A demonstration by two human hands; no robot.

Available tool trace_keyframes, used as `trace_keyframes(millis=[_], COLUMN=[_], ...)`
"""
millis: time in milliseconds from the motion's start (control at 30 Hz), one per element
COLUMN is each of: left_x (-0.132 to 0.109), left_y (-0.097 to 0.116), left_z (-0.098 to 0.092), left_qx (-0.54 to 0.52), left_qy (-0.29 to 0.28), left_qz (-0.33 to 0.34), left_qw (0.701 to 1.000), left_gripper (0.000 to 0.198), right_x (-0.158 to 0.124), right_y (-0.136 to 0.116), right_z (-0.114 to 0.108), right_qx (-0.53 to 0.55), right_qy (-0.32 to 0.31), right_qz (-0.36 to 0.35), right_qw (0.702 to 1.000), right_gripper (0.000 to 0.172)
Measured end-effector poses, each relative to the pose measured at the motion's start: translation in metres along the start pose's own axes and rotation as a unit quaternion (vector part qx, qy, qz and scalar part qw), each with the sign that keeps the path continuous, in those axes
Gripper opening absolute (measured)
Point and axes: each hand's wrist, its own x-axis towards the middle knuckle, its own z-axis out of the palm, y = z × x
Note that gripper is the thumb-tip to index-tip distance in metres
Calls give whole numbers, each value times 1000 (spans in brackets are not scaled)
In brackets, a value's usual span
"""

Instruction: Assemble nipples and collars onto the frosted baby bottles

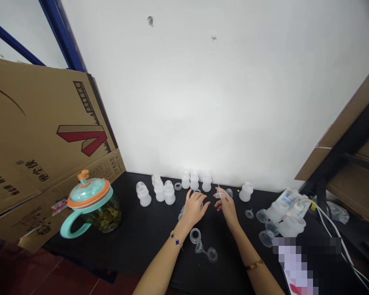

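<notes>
My left hand (194, 207) is over the middle of the black table, palm down with its fingers apart, above some clear parts it partly hides. To its right, my right hand (226, 205) has its fingers curled around a small clear piece (220, 195). Uncapped white bottles (206, 183) stand behind my hands near the wall. Nearer me lie a clear ring (195, 235), a small funnel-like part (199, 247) and a round clear part (212, 255). Several capped bottles (169, 192) stand to the left.
A turquoise-handled jug (103, 209) with an orange-rimmed lid stands at the left beside a large cardboard box (39, 123). On the right are a single bottle (246, 191), clear cups (266, 238), a pile of white containers (290, 225) and white cables (332, 229).
</notes>
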Motion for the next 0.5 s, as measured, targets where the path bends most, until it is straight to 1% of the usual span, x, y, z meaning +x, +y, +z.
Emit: trace_keyframes(millis=[100,200,267,333,433,500], left_x=[0,0,0,1,1,1], left_y=[0,1,0,0,-3,-4], left_z=[0,0,1,2,3,4], left_qx=[0,2,2,3,8,10], left_qy=[1,-5,-8,-9,-4,0], left_qz=[-1,-6,-9,-10,-10,-8], left_qw=[1000,1000,1000,1000,1000,1000], left_gripper=[16,15,14,14,13,13], right_x=[11,25,34,42,50,53], right_y=[-13,-24,-28,-28,-26,-23], right_z=[9,17,22,26,31,34], right_qx=[-70,-180,-287,-380,-472,-511], right_qy=[-20,-48,-81,-113,-146,-150], right_qz=[-54,-139,-174,-187,-189,-183], right_qw=[996,973,939,899,848,826], right_gripper=[47,37,35,37,37,36])
